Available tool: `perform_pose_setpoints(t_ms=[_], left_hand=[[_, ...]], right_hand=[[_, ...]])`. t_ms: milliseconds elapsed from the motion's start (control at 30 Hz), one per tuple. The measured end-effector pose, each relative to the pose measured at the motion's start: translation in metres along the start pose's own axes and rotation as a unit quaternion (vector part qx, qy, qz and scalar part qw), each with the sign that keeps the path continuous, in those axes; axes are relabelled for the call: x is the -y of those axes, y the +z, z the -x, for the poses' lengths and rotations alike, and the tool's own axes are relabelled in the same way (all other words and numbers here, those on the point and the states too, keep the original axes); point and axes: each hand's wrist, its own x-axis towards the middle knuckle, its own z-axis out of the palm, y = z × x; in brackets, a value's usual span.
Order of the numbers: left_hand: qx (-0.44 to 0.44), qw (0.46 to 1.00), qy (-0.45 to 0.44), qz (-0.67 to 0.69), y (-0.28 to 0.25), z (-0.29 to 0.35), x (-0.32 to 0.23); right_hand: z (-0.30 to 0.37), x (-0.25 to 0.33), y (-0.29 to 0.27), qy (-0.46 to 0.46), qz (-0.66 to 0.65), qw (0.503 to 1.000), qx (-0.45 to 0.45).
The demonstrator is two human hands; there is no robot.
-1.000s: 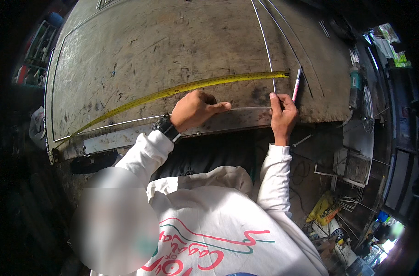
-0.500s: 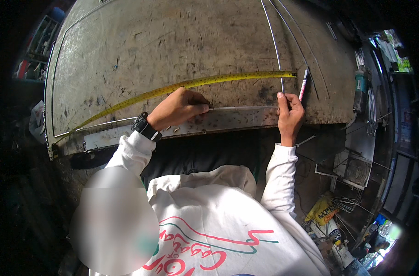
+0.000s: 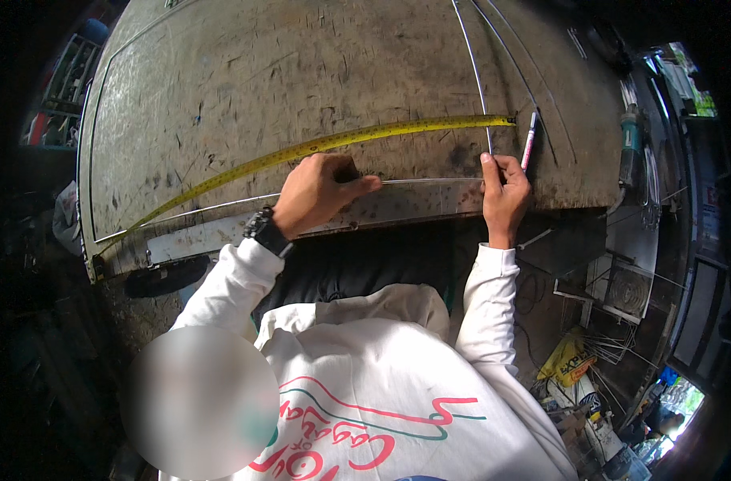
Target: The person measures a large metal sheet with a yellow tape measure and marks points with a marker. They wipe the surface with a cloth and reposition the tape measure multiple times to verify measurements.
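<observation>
A thin metal rod [image 3: 437, 181], bent at corners into a large rectangular outline, lies along the front edge of the worktable. My left hand [image 3: 319, 192], with a black watch at the wrist, pinches its near side with thumb and fingers. At the near right corner my right hand [image 3: 506, 192] grips the rod between thumb and forefinger. A white marker [image 3: 530, 143] with red print pokes up beside the right fingers; whether they hold it I cannot tell. Just beyond both hands, a yellow tape measure [image 3: 381, 129] stretches across the table, its end past the rod's right side.
The worn wooden tabletop [image 3: 301, 80] has a pale metal strip [image 3: 197, 239] along its front edge. Loose thin rods [image 3: 514, 64] lie at the right. A teal power tool [image 3: 631, 140] hangs off the right side, above a yellow bag [image 3: 570, 357] and scrap on the floor.
My left hand has slid a little to the right along the rod. The right hand stays at the corner. The whole view has shifted slightly.
</observation>
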Motion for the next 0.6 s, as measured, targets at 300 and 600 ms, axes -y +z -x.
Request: perform_pose_setpoints(t_ms=[300,600], left_hand=[[-0.047,0.992,0.11,0.05,0.01,0.002,0.026],[0.055,0.993,-0.047,0.09,-0.003,-0.011,0.005]], right_hand=[[-0.001,-0.001,0.003,0.019,-0.011,1.0,-0.003],[0.0,0.002,0.002,0.017,-0.09,0.996,0.0]])
